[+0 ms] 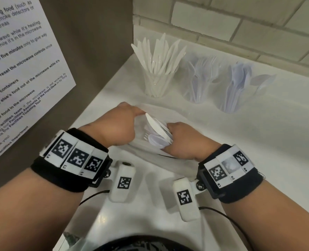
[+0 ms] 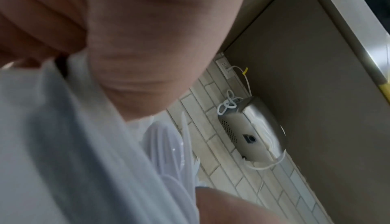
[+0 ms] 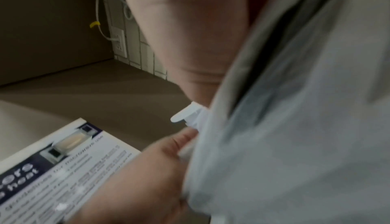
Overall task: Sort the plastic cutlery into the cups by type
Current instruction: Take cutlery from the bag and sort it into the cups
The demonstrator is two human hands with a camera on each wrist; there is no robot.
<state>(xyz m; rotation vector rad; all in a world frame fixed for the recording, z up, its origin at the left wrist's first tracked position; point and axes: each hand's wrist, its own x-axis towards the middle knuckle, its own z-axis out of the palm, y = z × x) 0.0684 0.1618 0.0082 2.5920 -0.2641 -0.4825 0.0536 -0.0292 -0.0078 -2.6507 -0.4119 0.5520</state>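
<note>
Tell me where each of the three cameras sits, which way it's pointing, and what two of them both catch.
Head: worn on the head, looking down at the counter and three cups; shows both forearms, the left hand and right hand on a clear plastic bag of cutlery.
Left wrist: looks along the left hand past the bag toward the tiled wall.
Right wrist: looks along the right hand past the bag toward a printed notice.
Shared: both wrist views catch the wall outlet.
</note>
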